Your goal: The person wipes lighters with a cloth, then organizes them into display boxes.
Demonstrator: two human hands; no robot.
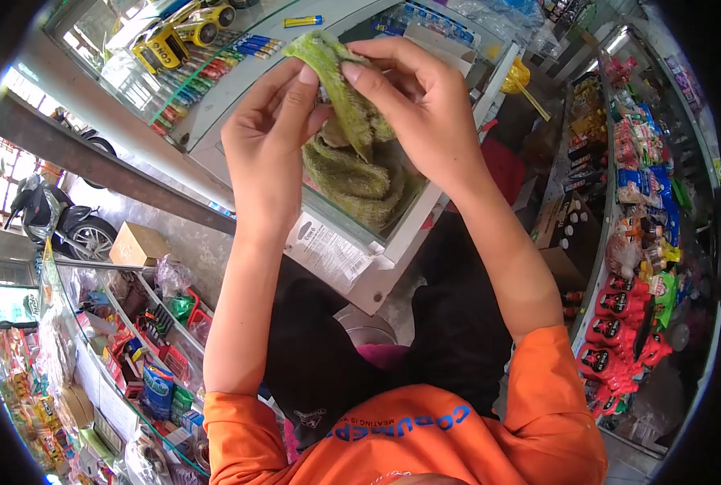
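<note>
A green, fuzzy cloth [352,182] hangs from my two hands over a glass display case [215,149]. My left hand [270,137] pinches its upper edge between thumb and fingers. On the other side, my right hand [425,101] grips the same edge, thumb on top and fingers curled behind. The cloth's top is a folded, lighter green strip, while its darker lower part droops in loose folds. Some of the fingertips are hidden behind the fabric.
On the glass stand yellow toy trucks [166,44] and a yellow battery-like stick [303,21], with rows of batteries or pens [255,44] nearby. Shelves of packets and red bottles [615,339] line the right. Left are a cardboard box [139,244], a motorbike [69,218] and another goods case.
</note>
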